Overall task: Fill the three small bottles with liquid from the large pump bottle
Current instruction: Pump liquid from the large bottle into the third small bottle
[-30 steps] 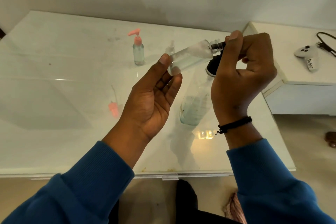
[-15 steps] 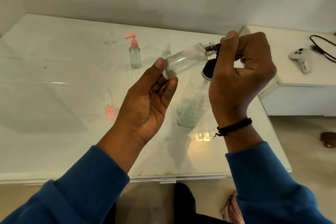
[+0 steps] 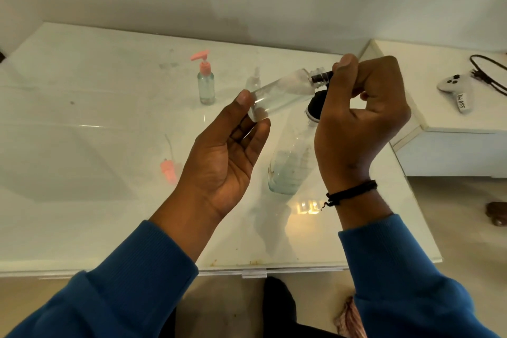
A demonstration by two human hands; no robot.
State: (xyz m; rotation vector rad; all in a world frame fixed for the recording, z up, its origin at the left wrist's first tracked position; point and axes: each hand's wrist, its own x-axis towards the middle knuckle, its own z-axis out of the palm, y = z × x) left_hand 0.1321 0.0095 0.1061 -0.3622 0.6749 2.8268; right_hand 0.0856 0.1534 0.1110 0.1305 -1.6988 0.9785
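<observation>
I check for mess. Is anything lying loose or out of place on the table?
Yes: a loose pink pump head lies on its side on the table, off any bottle. No spill is visible.

I can read only one bit of writing. It is on a small white label stuck on the white game controller [image 3: 457, 90], which lies on the low white cabinet [image 3: 450, 121] to my right. The letters are written by hand and stand sideways, so they are hard for me to make out. They look a bit like "IM 055", but I cannot be sure. I see no words or numbers on any of the bottles
</observation>
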